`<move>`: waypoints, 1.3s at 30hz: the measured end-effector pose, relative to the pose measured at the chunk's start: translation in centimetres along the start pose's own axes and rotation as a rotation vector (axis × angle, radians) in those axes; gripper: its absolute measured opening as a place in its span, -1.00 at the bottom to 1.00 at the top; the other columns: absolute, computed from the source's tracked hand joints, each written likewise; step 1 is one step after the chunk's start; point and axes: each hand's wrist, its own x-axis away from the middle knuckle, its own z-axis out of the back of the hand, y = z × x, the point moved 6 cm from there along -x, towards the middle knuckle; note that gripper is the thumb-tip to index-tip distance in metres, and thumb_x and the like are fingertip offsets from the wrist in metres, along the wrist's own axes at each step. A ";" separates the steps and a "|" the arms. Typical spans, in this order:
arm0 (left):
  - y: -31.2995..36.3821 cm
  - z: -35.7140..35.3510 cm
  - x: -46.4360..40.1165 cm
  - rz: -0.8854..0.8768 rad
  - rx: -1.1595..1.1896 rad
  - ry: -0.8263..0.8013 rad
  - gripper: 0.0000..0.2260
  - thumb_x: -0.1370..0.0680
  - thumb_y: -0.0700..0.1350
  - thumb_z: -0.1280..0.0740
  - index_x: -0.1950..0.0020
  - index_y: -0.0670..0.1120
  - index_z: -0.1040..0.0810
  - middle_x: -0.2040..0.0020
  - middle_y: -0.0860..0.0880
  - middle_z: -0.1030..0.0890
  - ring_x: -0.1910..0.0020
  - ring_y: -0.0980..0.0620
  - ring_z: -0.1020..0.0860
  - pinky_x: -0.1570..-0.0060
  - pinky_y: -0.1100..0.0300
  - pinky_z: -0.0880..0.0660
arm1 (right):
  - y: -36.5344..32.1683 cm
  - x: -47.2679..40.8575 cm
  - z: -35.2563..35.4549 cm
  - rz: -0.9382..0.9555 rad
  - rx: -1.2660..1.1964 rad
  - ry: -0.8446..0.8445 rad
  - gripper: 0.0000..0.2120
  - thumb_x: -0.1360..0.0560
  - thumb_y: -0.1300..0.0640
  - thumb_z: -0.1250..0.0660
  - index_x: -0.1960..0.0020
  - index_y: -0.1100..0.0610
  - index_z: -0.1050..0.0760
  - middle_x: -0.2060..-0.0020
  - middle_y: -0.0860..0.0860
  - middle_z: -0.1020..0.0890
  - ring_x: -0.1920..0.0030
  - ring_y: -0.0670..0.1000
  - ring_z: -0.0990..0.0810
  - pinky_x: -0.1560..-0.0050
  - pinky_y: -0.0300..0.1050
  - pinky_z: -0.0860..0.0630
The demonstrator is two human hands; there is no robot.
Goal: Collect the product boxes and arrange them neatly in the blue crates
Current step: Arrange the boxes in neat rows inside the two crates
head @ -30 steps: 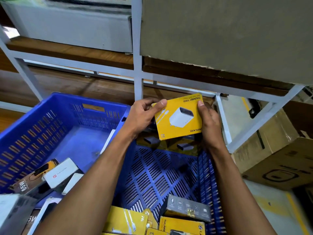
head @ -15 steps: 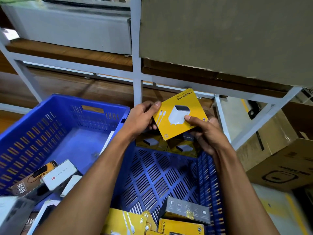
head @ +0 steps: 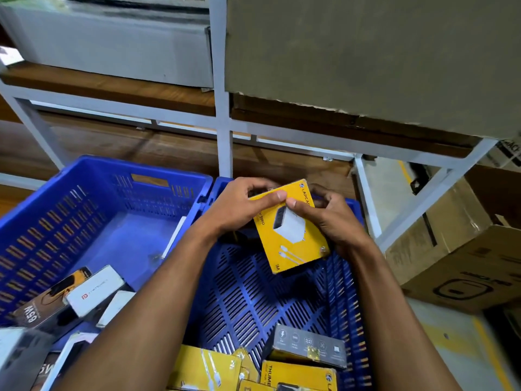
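Observation:
Both hands hold one yellow charger box (head: 293, 232) above the far end of the right blue crate (head: 253, 294). My left hand (head: 239, 206) pinches its upper left corner with thumb on the face. My right hand (head: 329, 218) grips its right edge, thumb on the front. The box stands on end, tilted, its printed face toward me. More yellow boxes (head: 214, 368) and a grey box (head: 308, 348) lie at the crate's near end. The left blue crate (head: 70, 210) holds white and black-orange boxes (head: 70, 294) at its near end.
A grey metal shelf frame (head: 224, 131) with wooden boards stands right behind the crates. A large cardboard sheet (head: 366, 57) leans on the upper shelf. Brown cartons (head: 462, 263) sit on the floor to the right.
The yellow box has been turned from lying sideways to standing on end and lowered toward the crate. My right hand shifted from under it to its right edge.

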 end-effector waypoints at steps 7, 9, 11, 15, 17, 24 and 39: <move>-1.2 0.7 -0.3 0.066 0.061 0.119 -0.80 -0.64 0.09 -0.37 -0.12 0.01 -0.68 0.00 0.02 -0.74 0.00 0.03 -0.71 -0.01 0.05 -0.62 | 1.8 -0.3 0.9 -0.105 0.078 -0.041 -0.58 -0.45 0.02 -0.58 -0.24 0.08 -0.55 -0.08 0.06 -0.74 -0.03 0.21 -0.74 0.01 0.30 -0.61; -1.4 1.1 -0.3 0.088 -0.001 0.180 -0.85 -0.60 0.05 -0.36 -0.05 0.02 -0.66 0.08 0.01 -0.72 0.08 0.07 -0.67 0.09 0.13 -0.55 | 2.0 -0.5 1.1 -0.103 0.093 -0.038 -0.59 -0.37 0.09 -0.53 -0.19 0.10 -0.57 -0.07 0.12 -0.73 0.01 0.19 -0.72 0.09 0.17 -0.57; -1.4 1.2 -0.3 0.085 -0.085 0.199 -0.86 -0.57 0.01 -0.32 -0.07 0.04 -0.63 0.10 0.04 -0.69 0.10 0.13 -0.63 0.11 0.19 -0.49 | 1.9 -0.6 1.3 -0.090 0.115 -0.027 -0.63 -0.35 0.14 -0.49 -0.16 0.08 -0.61 -0.05 0.11 -0.74 0.00 0.17 -0.71 0.08 0.06 -0.56; -0.7 0.7 -0.1 -0.030 -0.148 0.132 -0.63 -0.49 -0.05 -0.39 -0.31 0.10 -0.59 -0.05 0.12 -0.66 -0.04 0.17 -0.62 0.00 0.32 -0.53 | 1.3 -0.6 1.3 -0.032 0.189 -0.003 -0.67 -0.42 0.22 -0.57 -0.14 0.01 -0.67 -0.02 0.02 -0.75 0.01 0.08 -0.74 0.18 -0.09 -0.62; -0.7 0.0 -0.2 -0.060 -0.207 0.068 -0.63 -0.50 -0.07 -0.44 -0.31 0.10 -0.62 -0.03 0.11 -0.64 0.01 0.14 -0.61 0.03 0.32 -0.52 | 1.0 -0.7 0.9 -0.015 0.194 -0.022 -0.67 -0.42 0.25 -0.58 -0.15 0.03 -0.68 0.02 0.04 -0.77 0.04 0.07 -0.75 0.08 -0.04 -0.65; -1.2 -1.2 -0.3 -0.080 -0.454 -0.070 -0.56 -0.47 0.26 -0.48 -0.30 0.14 -0.65 -0.08 0.18 -0.62 -0.03 0.21 -0.60 -0.03 0.18 -0.57 | 1.3 -0.5 0.3 -0.006 0.262 -0.094 -0.57 -0.36 0.21 -0.65 -0.19 0.04 -0.67 -0.03 0.01 -0.76 -0.03 0.06 -0.75 -0.15 0.10 -0.67; -1.8 -2.8 0.3 -0.067 -1.030 -0.281 -0.45 -0.39 0.34 -0.49 -0.32 0.14 -0.60 -0.23 0.05 -0.58 -0.27 -0.03 -0.47 -0.25 -0.05 -0.39 | 4.1 -0.4 0.7 -0.345 0.833 0.096 -0.53 -0.47 -0.26 -0.49 0.20 0.19 -0.65 0.38 0.04 -0.72 0.29 0.02 -0.71 0.21 -0.04 -0.67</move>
